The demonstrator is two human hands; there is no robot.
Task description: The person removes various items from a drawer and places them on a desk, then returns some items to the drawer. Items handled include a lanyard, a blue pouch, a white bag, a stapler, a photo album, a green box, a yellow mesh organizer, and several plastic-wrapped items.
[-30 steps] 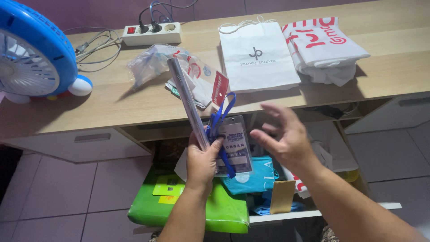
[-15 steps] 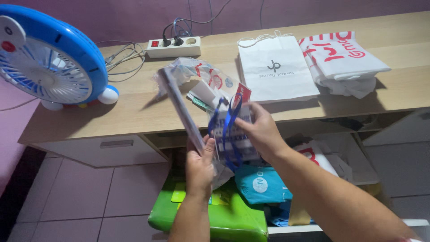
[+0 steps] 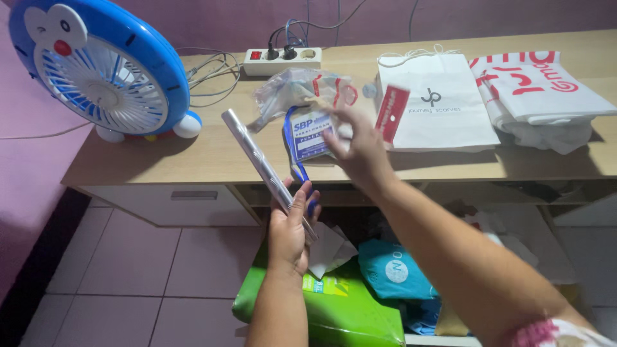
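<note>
Fingers of the left hand [image 3: 290,225] are curling around a shiny silver roll [image 3: 260,164], tilting it over the desk edge. Right hand [image 3: 360,151] is pinching a badge card [image 3: 313,133] with blue lanyard [image 3: 292,151], carrying it above the wooden desk [image 3: 193,154]; it is not yet lying down. Below, the open drawer's green packet [image 3: 347,311] is waiting unsorted.

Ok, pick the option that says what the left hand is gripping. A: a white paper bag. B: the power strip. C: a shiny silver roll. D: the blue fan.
C: the left hand is closed around the lower end of a shiny silver roll that slants up over the desk edge, while the right hand holds the badge card on its blue lanyard above the desk.
</note>
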